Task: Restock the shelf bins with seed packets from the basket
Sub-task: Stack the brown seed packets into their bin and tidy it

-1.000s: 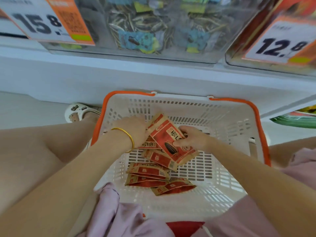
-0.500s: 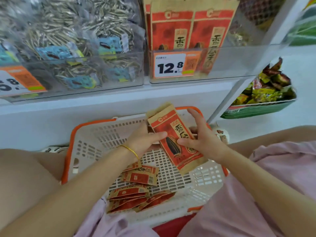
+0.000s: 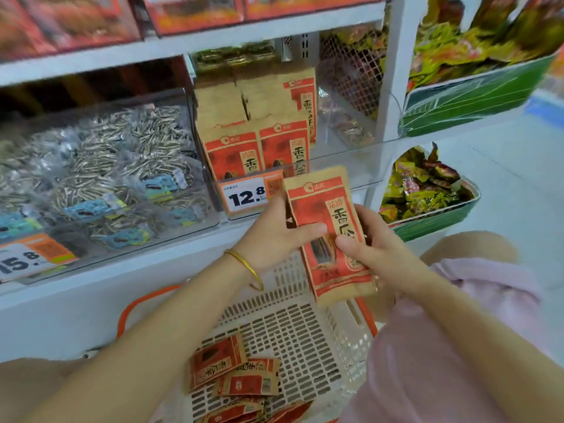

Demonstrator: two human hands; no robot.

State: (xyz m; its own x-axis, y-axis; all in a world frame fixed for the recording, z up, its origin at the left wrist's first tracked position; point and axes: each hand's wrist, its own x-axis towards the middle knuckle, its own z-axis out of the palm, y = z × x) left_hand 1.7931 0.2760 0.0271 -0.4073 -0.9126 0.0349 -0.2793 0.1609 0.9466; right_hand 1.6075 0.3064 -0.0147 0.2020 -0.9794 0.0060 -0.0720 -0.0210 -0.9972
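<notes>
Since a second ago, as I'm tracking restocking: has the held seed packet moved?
Yes: the held packet has risen from the basket up to the 12.8 price tag.

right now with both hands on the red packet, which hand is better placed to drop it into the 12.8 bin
Probably right: the right hand pinches the held packet at its right edge, below the emptier right end of the bin; the left hand holds the left edge, under the standing packets.

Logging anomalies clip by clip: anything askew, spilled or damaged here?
Nothing looks spilled or damaged. The held seed packets, gripped by left hand and right hand, tilt slightly; the loose packets in the basket lie jumbled at mixed angles; the bin packets stand upright.
</notes>
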